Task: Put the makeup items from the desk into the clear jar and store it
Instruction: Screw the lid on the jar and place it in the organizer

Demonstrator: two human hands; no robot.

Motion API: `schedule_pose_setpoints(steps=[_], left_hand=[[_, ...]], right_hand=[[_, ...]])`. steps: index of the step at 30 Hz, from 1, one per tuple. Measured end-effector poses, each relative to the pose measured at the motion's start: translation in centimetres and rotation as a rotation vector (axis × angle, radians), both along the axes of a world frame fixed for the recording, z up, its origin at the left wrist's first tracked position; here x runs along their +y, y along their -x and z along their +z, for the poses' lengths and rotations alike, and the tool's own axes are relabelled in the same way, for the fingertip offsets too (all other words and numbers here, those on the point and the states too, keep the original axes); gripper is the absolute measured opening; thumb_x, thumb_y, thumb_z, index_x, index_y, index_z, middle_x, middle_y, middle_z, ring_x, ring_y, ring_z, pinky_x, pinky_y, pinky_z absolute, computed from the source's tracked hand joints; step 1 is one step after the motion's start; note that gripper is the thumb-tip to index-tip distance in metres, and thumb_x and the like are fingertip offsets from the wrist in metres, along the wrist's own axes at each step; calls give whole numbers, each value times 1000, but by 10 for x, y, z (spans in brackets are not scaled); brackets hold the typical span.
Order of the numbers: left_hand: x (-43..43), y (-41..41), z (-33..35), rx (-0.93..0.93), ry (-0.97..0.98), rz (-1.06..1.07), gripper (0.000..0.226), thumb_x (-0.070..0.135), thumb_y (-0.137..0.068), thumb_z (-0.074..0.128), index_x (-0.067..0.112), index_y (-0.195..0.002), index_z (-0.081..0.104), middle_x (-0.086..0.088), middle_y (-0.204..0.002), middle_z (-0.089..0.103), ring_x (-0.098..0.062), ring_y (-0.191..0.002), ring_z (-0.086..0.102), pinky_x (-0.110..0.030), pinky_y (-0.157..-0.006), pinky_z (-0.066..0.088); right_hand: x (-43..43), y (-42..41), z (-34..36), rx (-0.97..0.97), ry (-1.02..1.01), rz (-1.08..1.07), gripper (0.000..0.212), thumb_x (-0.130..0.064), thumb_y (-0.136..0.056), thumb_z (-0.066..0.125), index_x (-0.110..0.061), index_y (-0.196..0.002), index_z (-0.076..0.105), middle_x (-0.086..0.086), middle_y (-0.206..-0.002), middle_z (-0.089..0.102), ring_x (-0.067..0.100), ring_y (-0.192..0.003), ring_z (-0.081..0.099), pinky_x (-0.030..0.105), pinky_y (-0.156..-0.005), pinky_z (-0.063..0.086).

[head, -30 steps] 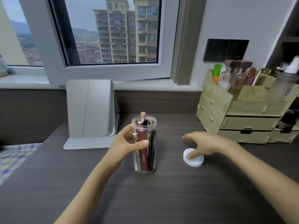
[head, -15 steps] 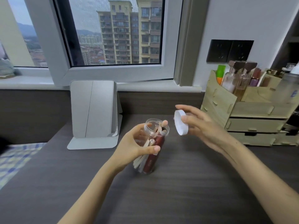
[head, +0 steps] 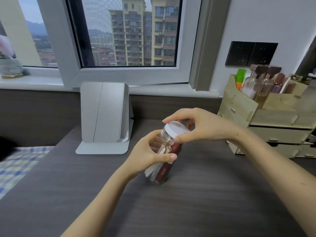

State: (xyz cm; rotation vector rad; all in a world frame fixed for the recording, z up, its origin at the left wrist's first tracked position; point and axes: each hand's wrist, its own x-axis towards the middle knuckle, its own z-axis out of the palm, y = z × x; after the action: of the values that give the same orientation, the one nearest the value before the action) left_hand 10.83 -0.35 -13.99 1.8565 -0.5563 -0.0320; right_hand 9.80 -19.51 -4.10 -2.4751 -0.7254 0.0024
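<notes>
The clear jar [head: 159,175] is tilted to the right above the dark desk [head: 196,202], lifted off or barely touching it. Inside lie a dark red tube [head: 166,166] and pale stick-like makeup items [head: 151,170]. My left hand [head: 150,156] wraps around the jar's middle from the left. A white round lid [head: 177,129] sits on the jar's threaded mouth. My right hand [head: 196,125] grips the lid's rim with thumb and fingers from above and the right.
A grey folding mirror [head: 104,115] stands at the back left of the desk. A wooden organiser [head: 266,120] with drawers and several bottles fills the right side. A checked cloth [head: 18,161] lies off the desk's left edge. The window sill runs behind.
My right hand picked the lid off the desk, carried it over and set it on the jar's mouth. My left hand lifted and tilted the jar.
</notes>
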Motion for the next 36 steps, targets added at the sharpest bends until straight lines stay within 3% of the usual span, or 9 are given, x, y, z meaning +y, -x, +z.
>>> schedule_pose_setpoints(steps=[6, 11, 13, 16, 19, 21, 25, 30, 36], left_hand=[[-3, 1, 1, 0, -33, 17, 67, 54, -51, 79, 43, -113, 55, 10, -105, 67, -8, -97, 62, -38, -90, 50], [-2, 0, 1, 6, -31, 10, 67, 56, -50, 78, 44, -111, 55, 11, -104, 66, -6, -94, 62, -36, -88, 50], [-2, 0, 0, 7, -23, 5, 66, 55, -50, 80, 43, -111, 56, 11, -103, 65, -8, -95, 62, -37, -89, 50], [-1, 0, 0, 3, -33, -2, 66, 56, -51, 79, 46, -111, 54, 12, -105, 66, -6, -96, 62, -34, -89, 50], [1, -1, -1, 14, -8, 10, 66, 56, -51, 79, 45, -111, 55, 11, -104, 66, -5, -95, 62, -32, -88, 50], [2, -1, -1, 24, 1, 11, 66, 55, -50, 80, 45, -111, 55, 11, -104, 66, -4, -94, 62, -31, -87, 50], [0, -1, 0, 18, -32, -9, 69, 55, -51, 80, 45, -114, 54, 10, -107, 65, -5, -96, 62, -32, -88, 50], [-1, 0, 1, 2, -6, 25, 62, 56, -47, 80, 48, -104, 57, 14, -99, 67, 1, -90, 61, -26, -81, 49], [-7, 0, 3, -53, 62, 81, 64, 51, -44, 82, 42, -104, 62, 12, -98, 70, -5, -93, 63, -34, -84, 51]], right_hand=[[7, -6, 5, -17, 162, 36, 47, -40, -71, 71, -48, -114, 56, -21, -117, 55, -7, -100, 50, 12, -69, 36], [13, -6, 2, -45, 199, -58, 38, -57, -71, 65, -42, -105, 59, -14, -95, 61, 8, -84, 57, 21, -65, 46], [20, -5, -3, -157, 272, -146, 45, -71, -75, 48, -37, -102, 60, -11, -83, 63, 14, -79, 59, 27, -63, 46], [19, -6, -5, -261, 457, -194, 83, -87, -64, 9, -43, -125, 47, 1, -107, 68, 24, -101, 60, 36, -80, 43], [12, -3, 10, -11, 284, -62, 69, -81, -72, 34, -52, -134, 29, -7, -120, 59, 13, -104, 57, 26, -78, 42], [13, -2, 10, -55, 320, -25, 60, -66, -78, 50, -49, -134, 33, -10, -109, 60, 10, -94, 58, 21, -70, 41], [21, -5, 6, -275, 516, -218, 84, -89, -61, 11, -49, -127, 44, -14, -82, 53, 13, -84, 50, 29, -71, 33], [15, -5, 5, -99, 353, -78, 47, -68, -70, 56, -45, -110, 51, -17, -87, 54, 2, -75, 51, 21, -58, 36], [19, -4, -10, -167, 167, -170, 35, -60, -69, 59, -40, -97, 49, -17, -78, 52, 4, -73, 51, 21, -54, 35]])
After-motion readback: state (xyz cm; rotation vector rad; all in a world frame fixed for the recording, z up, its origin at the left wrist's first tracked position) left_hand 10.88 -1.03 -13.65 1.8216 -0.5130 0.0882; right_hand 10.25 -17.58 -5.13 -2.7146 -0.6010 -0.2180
